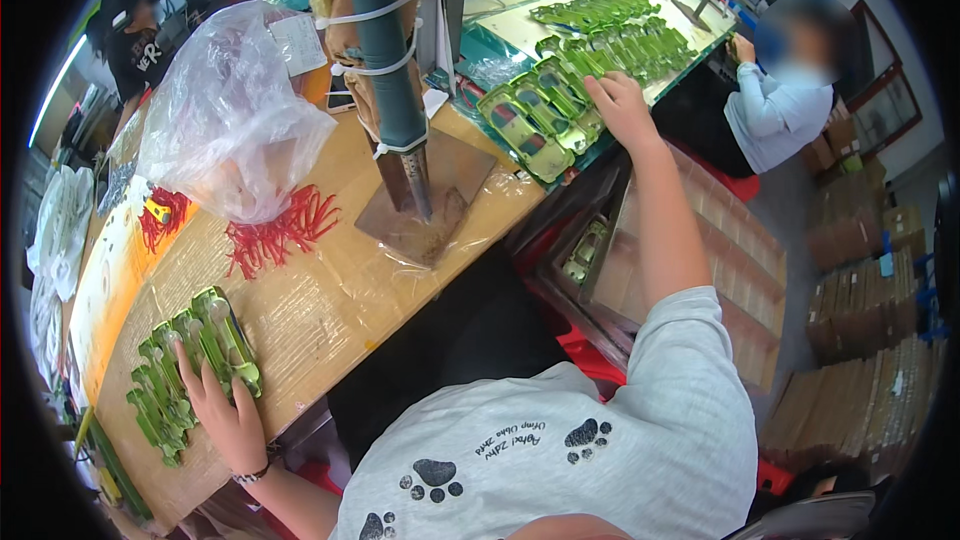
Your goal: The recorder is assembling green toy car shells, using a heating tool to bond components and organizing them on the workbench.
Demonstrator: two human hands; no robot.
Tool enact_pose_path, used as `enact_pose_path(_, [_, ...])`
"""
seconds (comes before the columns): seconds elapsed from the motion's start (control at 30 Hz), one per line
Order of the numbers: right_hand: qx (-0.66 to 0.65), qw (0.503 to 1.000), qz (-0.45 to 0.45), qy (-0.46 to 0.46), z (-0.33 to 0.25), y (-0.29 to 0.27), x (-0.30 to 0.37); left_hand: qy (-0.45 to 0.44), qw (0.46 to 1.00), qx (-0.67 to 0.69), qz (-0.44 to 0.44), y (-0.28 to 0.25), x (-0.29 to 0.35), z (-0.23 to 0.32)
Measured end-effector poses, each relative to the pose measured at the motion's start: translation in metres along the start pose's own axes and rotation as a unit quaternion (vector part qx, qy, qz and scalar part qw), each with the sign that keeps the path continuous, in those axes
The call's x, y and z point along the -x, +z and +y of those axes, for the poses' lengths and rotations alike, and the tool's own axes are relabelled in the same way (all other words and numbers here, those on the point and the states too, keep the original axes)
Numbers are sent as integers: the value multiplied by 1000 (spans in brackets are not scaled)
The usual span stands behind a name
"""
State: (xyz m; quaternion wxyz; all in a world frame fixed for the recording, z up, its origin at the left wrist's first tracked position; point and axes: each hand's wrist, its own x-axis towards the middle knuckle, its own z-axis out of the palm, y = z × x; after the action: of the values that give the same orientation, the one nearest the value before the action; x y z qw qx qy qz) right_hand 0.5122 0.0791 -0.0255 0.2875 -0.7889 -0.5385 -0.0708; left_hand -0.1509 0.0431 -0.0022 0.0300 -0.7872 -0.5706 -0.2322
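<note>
Green plastic casings (545, 120) stand packed side by side in a row at the table's far right. My right hand (622, 110) reaches out to that row, its fingers closed on a casing at the right side; the fingertips are partly hidden. A smaller group of similar green casings (165, 385) lies on the table at the near left. My left hand (222, 418) rests on this group, its fingers stretched out and spread over the casings. In front of me, between the two groups, a metal press rod (418, 185) points down at a brown base plate (430, 230).
Red wires (283, 230) lie bunched beside a clear plastic bag (235, 100). A yellow cutter (157, 210) is at the left. Right of my lap are a wooden tray (690, 260) and a red stool (590, 355). Another person (785, 100) sits at the far right, near stacked cardboard (860, 300).
</note>
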Motion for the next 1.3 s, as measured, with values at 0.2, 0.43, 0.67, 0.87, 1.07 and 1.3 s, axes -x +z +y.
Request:
enact_pose_path(0.2, [-96, 992, 67, -57, 23, -5, 22, 6, 1000, -1, 6, 0, 1, 1])
enact_pose_path(0.43, [35, 981, 180, -59, 16, 3, 39, 9, 1000, -11, 11, 1, 2, -2])
enact_pose_path(0.67, [-61, 980, 106, 157, 43, 10, 9, 11, 1000, -10, 9, 2, 2, -1])
enact_pose_path(0.87, [23, 983, -8, 180, 46, 1, -8, -2, 1000, -18, 1, 4, 3, -5])
enact_pose_path(1.07, [61, 990, -20, 127, 65, -4, -17, -10, 1000, -10, -2, 4, 2, -4])
enact_pose_path(1.3, [44, 991, -29, 123, 97, -6, -33, 6, 1000, -15, 2, 6, 1, -7])
